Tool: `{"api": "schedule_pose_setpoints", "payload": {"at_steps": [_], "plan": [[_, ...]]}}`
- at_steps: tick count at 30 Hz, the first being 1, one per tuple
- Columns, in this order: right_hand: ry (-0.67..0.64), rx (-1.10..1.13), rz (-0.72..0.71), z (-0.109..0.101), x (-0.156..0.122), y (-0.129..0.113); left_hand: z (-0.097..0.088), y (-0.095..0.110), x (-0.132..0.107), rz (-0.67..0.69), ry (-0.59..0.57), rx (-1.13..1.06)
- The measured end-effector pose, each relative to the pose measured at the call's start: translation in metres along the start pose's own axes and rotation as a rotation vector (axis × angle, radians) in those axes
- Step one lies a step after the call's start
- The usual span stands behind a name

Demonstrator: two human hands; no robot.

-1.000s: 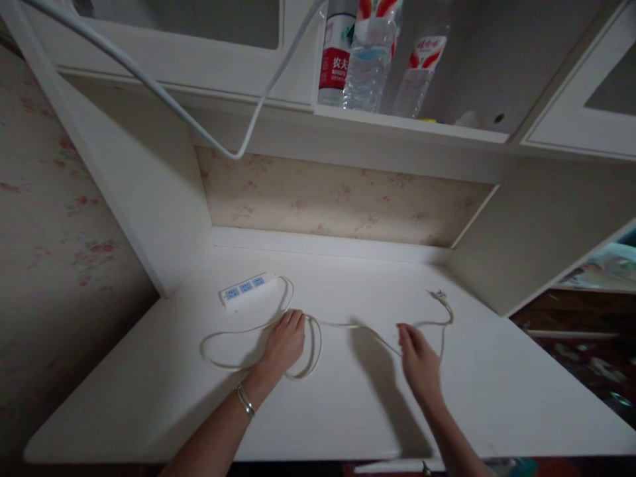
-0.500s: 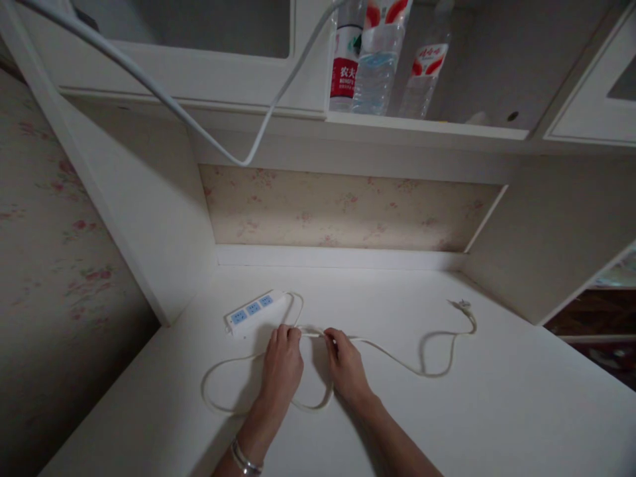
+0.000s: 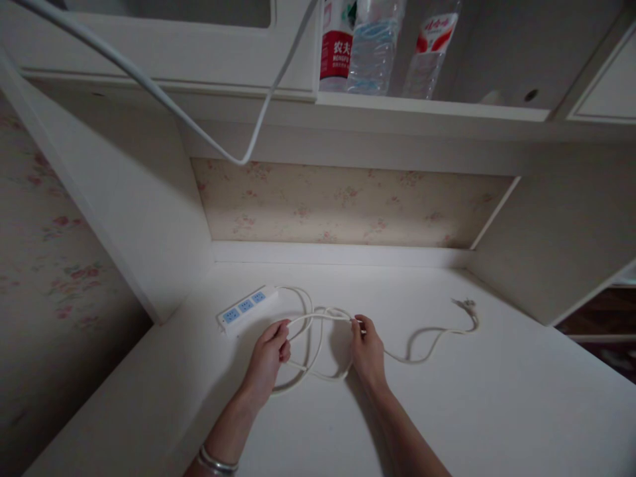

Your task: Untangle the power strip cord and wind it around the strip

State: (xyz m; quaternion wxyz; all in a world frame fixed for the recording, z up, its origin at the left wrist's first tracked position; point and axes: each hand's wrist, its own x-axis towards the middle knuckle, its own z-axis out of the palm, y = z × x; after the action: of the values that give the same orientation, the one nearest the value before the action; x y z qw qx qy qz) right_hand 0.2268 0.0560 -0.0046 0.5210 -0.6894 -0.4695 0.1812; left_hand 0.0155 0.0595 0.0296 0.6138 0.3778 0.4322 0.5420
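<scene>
The white surface [image 3: 497,411] is walled on three sides: a side panel [image 3: 134,218] at 9 o'clock, a flowered back panel [image 3: 348,202] at 12, and another panel [image 3: 556,232] at 3. Open room lies toward 4 and 7 o'clock, up to the near edge.

One power strip [image 3: 244,307] with three blue sockets lies at 10 o'clock, near the left panel. Its single cord [image 3: 422,344] loops between the two hands and trails to one plug [image 3: 463,305] at 2 o'clock. The left hand [image 3: 265,361] is curled around a strand of the loops; the right hand [image 3: 368,348] pinches the cord at its fingertips. Three bottles [image 3: 372,46] stand on the shelf [image 3: 432,109] at 12 o'clock. One thicker cable [image 3: 149,86] hangs from above.
</scene>
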Motion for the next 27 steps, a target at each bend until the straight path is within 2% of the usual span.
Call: {"api": "schedule_pose_setpoints", "payload": {"at_steps": [2,4,8,13,17,21,27], "plan": [[0.007,0.028,0.019,-0.001,0.002,0.004,0.001,0.007,-0.003,-0.108,-0.082,-0.188],[0.002,0.050,0.031,-0.001,0.003,0.006,0.000,0.013,-0.005,-0.226,-0.155,-0.287],[0.016,0.080,0.017,-0.004,0.001,0.003,-0.004,0.016,-0.006,-0.351,-0.251,-0.272],[0.045,0.125,0.004,-0.003,-0.002,-0.001,-0.008,0.020,-0.012,-0.300,-0.352,-0.228],[0.022,0.142,0.064,0.001,-0.002,-0.002,-0.011,0.027,-0.017,-0.246,-0.345,-0.227],[-0.023,0.169,0.118,0.004,-0.002,-0.003,-0.015,0.024,-0.018,-0.184,-0.356,-0.225],[-0.067,0.075,0.100,0.002,-0.003,-0.006,-0.020,0.017,-0.020,-0.142,-0.502,-0.308]]}}
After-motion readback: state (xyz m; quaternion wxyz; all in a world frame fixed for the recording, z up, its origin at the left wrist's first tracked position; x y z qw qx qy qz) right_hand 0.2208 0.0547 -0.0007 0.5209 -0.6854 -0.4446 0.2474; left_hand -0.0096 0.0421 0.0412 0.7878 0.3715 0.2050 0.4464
